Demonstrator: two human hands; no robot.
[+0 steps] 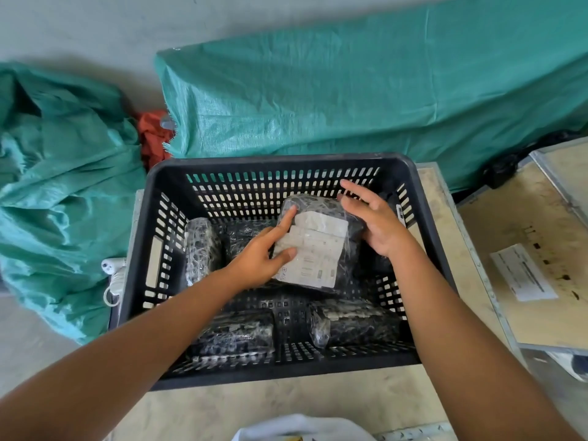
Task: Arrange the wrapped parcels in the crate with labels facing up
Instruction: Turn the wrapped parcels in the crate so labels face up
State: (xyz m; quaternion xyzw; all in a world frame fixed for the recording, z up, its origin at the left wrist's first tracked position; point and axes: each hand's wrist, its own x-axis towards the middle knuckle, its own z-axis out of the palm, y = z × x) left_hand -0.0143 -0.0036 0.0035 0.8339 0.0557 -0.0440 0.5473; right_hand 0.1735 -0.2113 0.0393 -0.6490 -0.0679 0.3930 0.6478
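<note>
A black slotted plastic crate (140, 249) stands on a wooden surface. Inside it, a black parcel in clear wrap (321, 246) is held above the crate floor with its white label facing up. My left hand (264, 253) grips its left edge, thumb on the label and forefinger stretched along the side. My right hand (374, 221) rests against its right edge with the fingers spread. Other wrapped black parcels lie in the crate: one upright at the left wall (202, 249), one at the front left (235, 334), one at the front right (353, 323). No labels show on these.
Green tarpaulin (350, 90) covers bulky things behind the crate, and more of it (57, 186) lies heaped at the left with red cloth (154, 135) between. A wooden board with a paper sheet (523, 272) sits at the right. A white cable (114, 278) hangs beside the crate's left.
</note>
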